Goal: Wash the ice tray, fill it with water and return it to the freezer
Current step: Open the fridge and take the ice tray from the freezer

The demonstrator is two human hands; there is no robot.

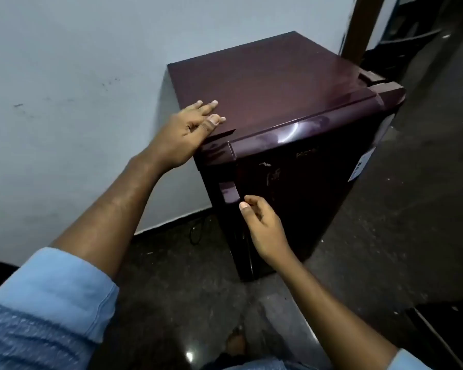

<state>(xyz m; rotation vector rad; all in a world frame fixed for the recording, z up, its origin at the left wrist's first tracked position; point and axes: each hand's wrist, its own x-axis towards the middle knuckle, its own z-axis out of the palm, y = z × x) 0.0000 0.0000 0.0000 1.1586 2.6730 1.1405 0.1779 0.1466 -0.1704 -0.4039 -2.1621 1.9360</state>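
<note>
A small maroon fridge (273,84) stands against the wall with its door (305,188) shut. My left hand (187,132) lies flat on the near left corner of the fridge top, fingers spread, holding nothing. My right hand (262,222) hovers at the door's left edge just below the handle (229,192), fingers curled with the thumb up; whether it touches the door I cannot tell. No ice tray is in view.
A pale wall (78,102) runs behind and left of the fridge. A black cable (195,233) lies on the dark stone floor (385,236) at the wall's base. A brown post (361,25) and dark furniture stand at the back right. My foot (235,340) shows below.
</note>
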